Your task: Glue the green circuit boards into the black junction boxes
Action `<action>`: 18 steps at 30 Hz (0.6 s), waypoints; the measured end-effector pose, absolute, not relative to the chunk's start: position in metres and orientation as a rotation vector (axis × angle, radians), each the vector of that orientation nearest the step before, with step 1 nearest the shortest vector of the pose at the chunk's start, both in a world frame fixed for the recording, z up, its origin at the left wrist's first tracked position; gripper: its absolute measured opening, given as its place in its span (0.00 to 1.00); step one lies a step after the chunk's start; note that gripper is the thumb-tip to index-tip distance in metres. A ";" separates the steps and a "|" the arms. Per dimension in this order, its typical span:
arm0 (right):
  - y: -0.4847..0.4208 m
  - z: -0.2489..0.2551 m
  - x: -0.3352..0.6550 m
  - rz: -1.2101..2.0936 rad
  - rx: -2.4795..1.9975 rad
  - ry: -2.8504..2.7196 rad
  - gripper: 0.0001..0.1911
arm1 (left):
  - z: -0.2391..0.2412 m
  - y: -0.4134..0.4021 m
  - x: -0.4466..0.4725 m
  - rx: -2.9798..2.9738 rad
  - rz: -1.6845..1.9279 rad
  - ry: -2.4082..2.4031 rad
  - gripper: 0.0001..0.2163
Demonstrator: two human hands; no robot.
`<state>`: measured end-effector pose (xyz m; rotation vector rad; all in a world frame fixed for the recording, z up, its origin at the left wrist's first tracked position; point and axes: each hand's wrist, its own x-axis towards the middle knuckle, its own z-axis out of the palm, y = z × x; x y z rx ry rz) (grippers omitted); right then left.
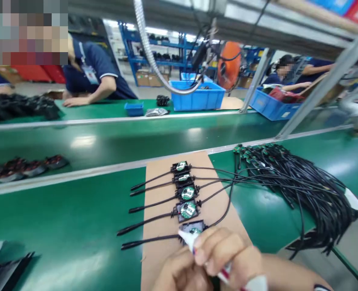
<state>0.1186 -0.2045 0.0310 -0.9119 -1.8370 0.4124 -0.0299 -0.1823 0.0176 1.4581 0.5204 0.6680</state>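
Observation:
My right hand (230,252) is closed around a white glue tube (224,275) with red print. Its pointed white nozzle (186,237) is over the left side of the nearest small black case (192,227), which has a green circuit board in it and a black cable out of each side. Whether the tip touches the case is unclear. My left hand (177,270) is curled just below the case, partly behind the right hand; what its fingers hold is hidden. Several similar open cases (187,210) with round green boards lie in a column beyond, on a brown cardboard sheet (157,258).
A big bundle of black cables (312,194) lies to the right. Copper-wound parts (24,167) sit at the left, black parts (7,270) at the lower left. Across the bench are blue bins (197,99) and co-workers (96,74). A slanted metal post (321,85) rises at the right.

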 end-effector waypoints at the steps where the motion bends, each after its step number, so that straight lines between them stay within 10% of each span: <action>1: -0.204 0.027 0.119 0.345 -0.849 -1.797 0.13 | 0.022 -0.180 -0.026 1.303 0.695 0.597 0.20; 4: -0.200 0.034 0.130 0.200 -0.785 -1.763 0.02 | 0.041 -0.165 -0.012 0.933 0.824 0.826 0.21; 9: -0.179 0.069 0.152 -0.058 -1.130 -1.810 0.23 | 0.076 -0.123 0.021 1.160 0.899 0.930 0.18; 18: -0.036 0.084 0.238 -0.008 -2.189 -1.726 0.15 | 0.053 -0.103 -0.011 1.704 0.900 1.028 0.14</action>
